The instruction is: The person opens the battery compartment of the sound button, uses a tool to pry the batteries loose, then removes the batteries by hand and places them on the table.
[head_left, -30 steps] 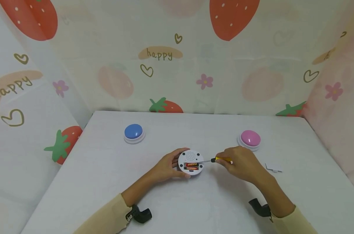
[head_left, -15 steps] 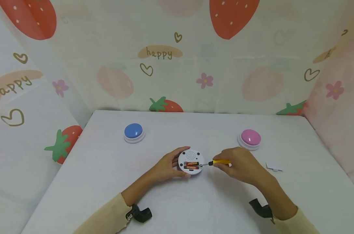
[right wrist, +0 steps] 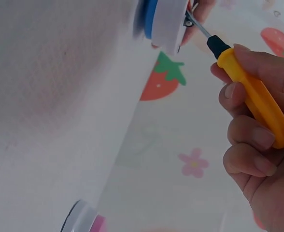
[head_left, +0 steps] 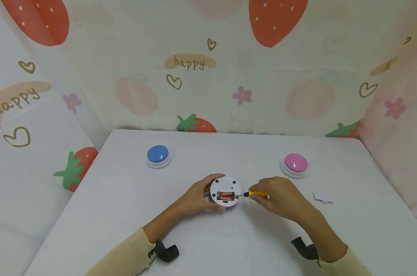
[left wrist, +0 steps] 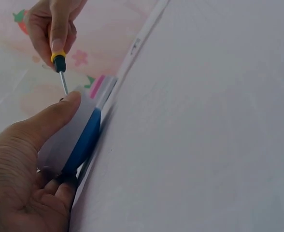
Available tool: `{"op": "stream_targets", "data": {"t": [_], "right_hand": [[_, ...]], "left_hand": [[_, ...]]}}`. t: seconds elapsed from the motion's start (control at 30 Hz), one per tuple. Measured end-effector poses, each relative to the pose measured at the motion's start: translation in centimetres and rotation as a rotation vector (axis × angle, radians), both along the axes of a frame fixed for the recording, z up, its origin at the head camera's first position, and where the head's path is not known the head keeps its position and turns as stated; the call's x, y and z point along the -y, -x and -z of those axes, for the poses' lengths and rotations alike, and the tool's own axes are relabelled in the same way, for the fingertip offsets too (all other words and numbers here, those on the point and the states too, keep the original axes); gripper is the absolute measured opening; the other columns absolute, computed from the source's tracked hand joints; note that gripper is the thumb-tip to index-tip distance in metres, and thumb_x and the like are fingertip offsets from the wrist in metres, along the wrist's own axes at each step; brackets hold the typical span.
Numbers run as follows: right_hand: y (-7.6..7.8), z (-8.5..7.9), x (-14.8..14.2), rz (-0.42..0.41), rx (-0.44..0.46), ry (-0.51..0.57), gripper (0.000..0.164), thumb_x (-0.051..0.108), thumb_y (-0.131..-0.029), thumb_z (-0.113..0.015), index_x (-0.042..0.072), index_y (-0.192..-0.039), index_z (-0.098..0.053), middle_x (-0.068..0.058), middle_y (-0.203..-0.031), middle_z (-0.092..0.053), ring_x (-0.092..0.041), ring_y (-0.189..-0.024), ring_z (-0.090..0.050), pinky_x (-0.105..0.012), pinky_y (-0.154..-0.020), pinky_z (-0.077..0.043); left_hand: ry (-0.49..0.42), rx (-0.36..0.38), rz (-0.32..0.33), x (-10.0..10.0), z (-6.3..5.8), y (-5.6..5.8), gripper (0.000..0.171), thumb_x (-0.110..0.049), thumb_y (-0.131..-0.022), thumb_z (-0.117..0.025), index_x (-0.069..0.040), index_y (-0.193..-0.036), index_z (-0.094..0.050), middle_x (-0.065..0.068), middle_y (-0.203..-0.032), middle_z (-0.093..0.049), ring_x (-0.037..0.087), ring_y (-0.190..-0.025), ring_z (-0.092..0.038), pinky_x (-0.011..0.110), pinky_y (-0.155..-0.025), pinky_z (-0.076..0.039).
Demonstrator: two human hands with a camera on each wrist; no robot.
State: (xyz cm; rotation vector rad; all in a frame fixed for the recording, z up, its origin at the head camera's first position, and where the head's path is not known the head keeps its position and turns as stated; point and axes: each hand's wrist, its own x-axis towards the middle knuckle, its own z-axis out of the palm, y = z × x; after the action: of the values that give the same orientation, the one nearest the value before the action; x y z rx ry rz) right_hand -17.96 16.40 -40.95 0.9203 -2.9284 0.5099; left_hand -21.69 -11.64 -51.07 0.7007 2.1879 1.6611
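My left hand grips a round push button turned upside down, its white base facing up and its blue cap toward the table. Two red batteries lie side by side in the uncovered compartment of the base. From the right, my right hand holds a screwdriver by its yellow handle, fingers wrapped round it and thumb along it. The metal shaft reaches to the right end of the batteries. In the left wrist view, my left thumb covers part of the base and hides the tip.
A white battery cover lies on the table to the right of my right hand. Farther back stand a blue push button at left and a pink one at right. A printed cloth hangs behind the white table.
The screwdriver has moved left and slightly down, its tip shifting from the upper battery's right end toward the lower one. My left hand and the button stay in place.
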Motion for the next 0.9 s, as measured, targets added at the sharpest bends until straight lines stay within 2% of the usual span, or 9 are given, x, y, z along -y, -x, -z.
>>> {"op": "stream_targets", "data": {"t": [0.23,0.37,0.6,0.73,0.9], "right_hand": [[-0.1,-0.6,-0.2,-0.034,-0.045,-0.012,0.019,0.023,-0.086,-0.083,0.018,-0.104,-0.082,0.009,-0.086,-0.073,-0.005,-0.07,-0.06,-0.019,-0.06,-0.049],[-0.2,-0.7,-0.2,-0.044,-0.043,-0.006,0.019,0.023,-0.086,-0.083,0.018,-0.104,-0.082,0.009,-0.085,-0.073,-0.004,-0.069,-0.058,-0.018,-0.059,-0.048],[-0.5,-0.9,0.0,-0.05,-0.04,0.001,0.018,0.018,-0.085,-0.084,0.016,-0.102,-0.083,0.008,-0.083,-0.072,-0.003,-0.067,-0.056,-0.017,-0.058,-0.048],[-1.1,-1.1,0.4,-0.051,-0.039,-0.003,0.017,0.015,-0.084,-0.084,0.015,-0.101,-0.083,0.008,-0.08,-0.069,-0.003,-0.064,-0.052,-0.017,-0.056,-0.046],[-1.8,-1.1,1.1,-0.044,-0.06,-0.035,0.017,0.013,-0.083,-0.084,0.014,-0.1,-0.083,0.006,-0.076,-0.066,-0.003,-0.059,-0.048,-0.016,-0.054,-0.043]], "left_hand": [[-0.011,-0.003,-0.01,-0.1,-0.4,0.0,0.101,-0.01,-0.07,-0.095,-0.022,-0.154,-0.041,0.0,-0.154,-0.044,0.018,-0.138,-0.048,0.024,-0.109,-0.043],[-0.004,0.001,-0.016,-0.1,-0.5,0.0,0.099,-0.011,-0.07,-0.095,-0.021,-0.153,-0.042,0.001,-0.151,-0.048,0.017,-0.137,-0.05,0.025,-0.109,-0.043],[-0.002,-0.006,-0.004,-0.2,-0.4,0.1,0.103,-0.009,-0.071,-0.094,-0.018,-0.157,-0.038,0.002,-0.157,-0.041,0.02,-0.141,-0.046,0.026,-0.111,-0.041],[0.02,-0.013,-0.018,-0.2,-0.3,0.0,0.099,-0.012,-0.071,-0.095,-0.022,-0.154,-0.042,0.0,-0.153,-0.047,0.019,-0.137,-0.05,0.028,-0.112,-0.041],[0.052,-0.034,-0.037,-0.2,-0.3,-0.3,0.098,-0.016,-0.07,-0.095,-0.021,-0.153,-0.044,-0.002,-0.149,-0.052,0.017,-0.134,-0.052,0.031,-0.113,-0.041]]}}
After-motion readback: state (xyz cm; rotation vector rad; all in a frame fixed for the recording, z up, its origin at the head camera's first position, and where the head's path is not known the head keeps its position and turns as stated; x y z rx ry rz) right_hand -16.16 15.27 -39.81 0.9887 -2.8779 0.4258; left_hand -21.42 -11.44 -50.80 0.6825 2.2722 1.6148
